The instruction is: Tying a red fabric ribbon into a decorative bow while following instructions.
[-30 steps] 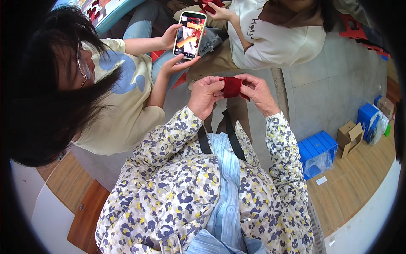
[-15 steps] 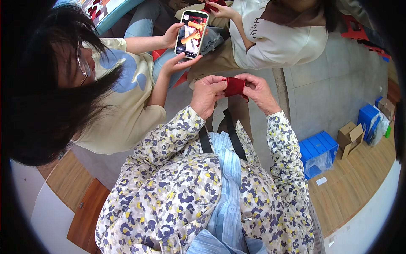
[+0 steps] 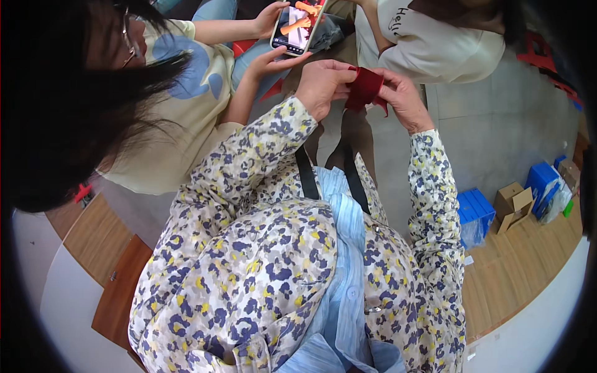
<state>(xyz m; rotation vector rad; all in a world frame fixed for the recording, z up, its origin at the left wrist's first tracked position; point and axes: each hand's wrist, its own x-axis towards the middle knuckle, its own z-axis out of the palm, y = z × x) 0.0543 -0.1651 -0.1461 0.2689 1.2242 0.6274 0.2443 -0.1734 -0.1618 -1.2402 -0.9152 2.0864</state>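
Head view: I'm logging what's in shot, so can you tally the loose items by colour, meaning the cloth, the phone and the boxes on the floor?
Red: 1, the red cloth held between left hand and right hand
Blue: 2, the blue boxes
Brown: 1, the open cardboard box
Dark: 1, the phone in another person's hands
Total: 5

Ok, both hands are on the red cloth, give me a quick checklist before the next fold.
1. Left hand grips the red cloth: ok.
2. Right hand grips its other side: ok.
3. Cloth held up, off any surface: ok.
4. Cloth edges lined up: cannot tell, fingers cover them.
5. Space in front: not ok, another person's phone sits close beside the left hand.
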